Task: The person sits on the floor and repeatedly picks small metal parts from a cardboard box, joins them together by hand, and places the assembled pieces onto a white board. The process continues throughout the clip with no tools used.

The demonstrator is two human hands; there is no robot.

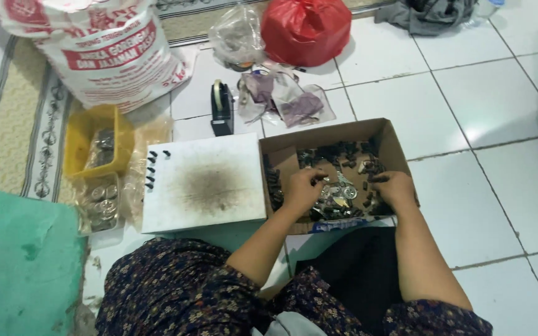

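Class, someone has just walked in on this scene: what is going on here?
A person sits on a tiled floor with both hands in a cardboard box of small dark and shiny metal parts. The left hand pinches a piece; the right hand rests among the parts. A stained white board lies beside the box.

We are looking down at a floor of glossy white tiles (487,106) with dark grout lines, soft daylight glinting off it at the far right. A patterned beige mat (14,124) is lying along the far left, and a green mat (20,267) is covering the near left corner. A grey cloth (431,14) is sitting crumpled at the far edge.
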